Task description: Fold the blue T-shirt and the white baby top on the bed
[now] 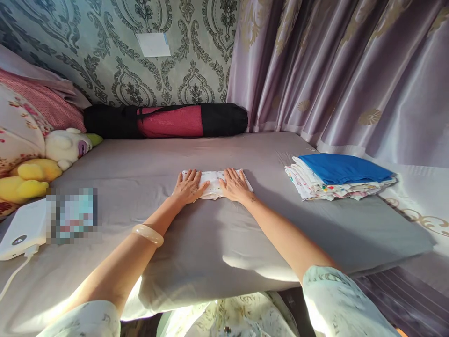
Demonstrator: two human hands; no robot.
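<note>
A small folded white cloth [212, 184] with faint printed marks lies flat on the grey sheet [196, 243]. My left hand [190, 186] rests palm down on its left part, fingers stretched out and pointing away from me. On the right part lies my right hand [235, 184], also flat with its fingers extended. Between the two thumbs the middle of the cloth shows. Its outer ends are partly hidden under my palms. Neither hand grips anything.
At the right stands a stack of folded printed cloths [305, 185] topped by a blue cloth [347, 168]. A black and red roll bag [171, 120] lies along the wall. Plush toys [66, 145] and a white power bank [26, 227] with a cable are at left.
</note>
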